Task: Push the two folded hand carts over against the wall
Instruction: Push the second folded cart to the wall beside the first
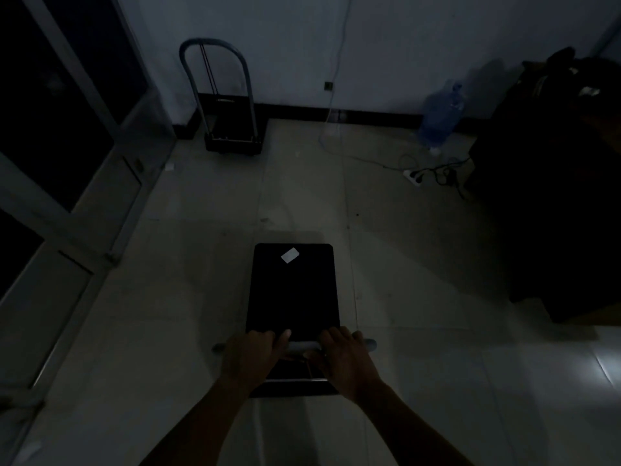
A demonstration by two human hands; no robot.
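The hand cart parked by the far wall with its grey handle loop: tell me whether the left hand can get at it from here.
Probably not from here. The left hand has its grip on the grey handle bar of the black platform cart, and bare floor separates that from the parked hand cart.

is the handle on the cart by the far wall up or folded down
Up. The far cart sits at the wall with its looped handle rising well above its platform, not lying flat.

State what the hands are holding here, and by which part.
Both the left hand and the right hand grip the grey handle bar of the black hand cart.
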